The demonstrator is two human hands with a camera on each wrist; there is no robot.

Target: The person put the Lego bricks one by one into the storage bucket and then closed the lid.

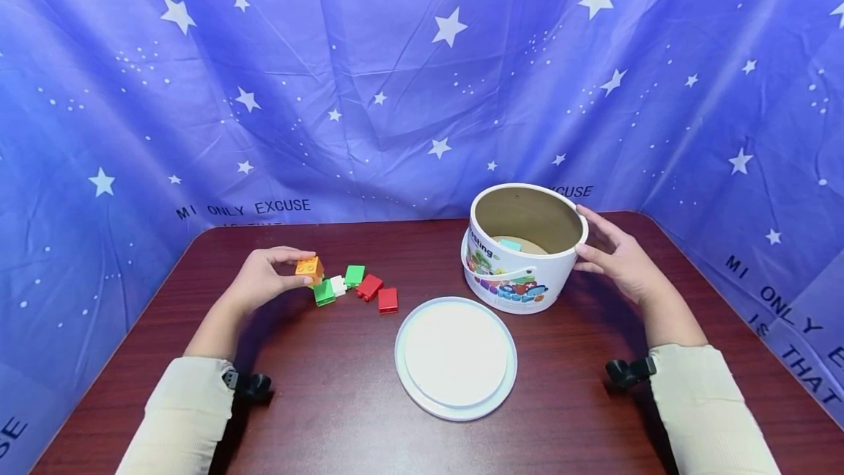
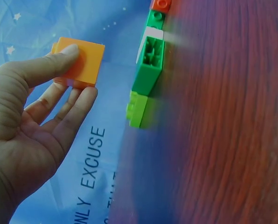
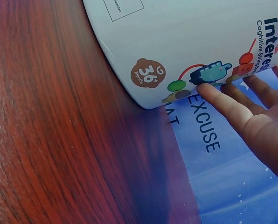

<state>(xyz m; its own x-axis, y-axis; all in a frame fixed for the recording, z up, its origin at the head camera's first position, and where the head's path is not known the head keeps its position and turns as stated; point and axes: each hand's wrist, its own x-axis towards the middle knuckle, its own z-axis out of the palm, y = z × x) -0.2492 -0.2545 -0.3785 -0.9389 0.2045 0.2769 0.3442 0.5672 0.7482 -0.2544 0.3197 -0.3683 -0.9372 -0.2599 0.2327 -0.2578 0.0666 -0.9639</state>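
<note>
My left hand (image 1: 260,281) pinches an orange toy block (image 1: 308,267) between thumb and fingers, above the left part of the table. In the left wrist view the thumb presses on one flat face of the orange block (image 2: 90,65). Right beside it lie a green block (image 1: 324,292), a white block (image 1: 338,285), another green block (image 1: 355,275) and two red blocks (image 1: 388,300). My right hand (image 1: 623,264), fingers spread and nearly straight, touches the right side of a white printed bucket (image 1: 560,275). Inside the bucket a pale blue piece (image 1: 510,244) shows.
A round white lid (image 1: 456,354) lies on the dark red wooden table (image 1: 330,387), in front of the bucket. The bucket's white handle (image 1: 497,275) hangs down its near side. Behind the table hangs a blue star-patterned cloth (image 1: 369,57).
</note>
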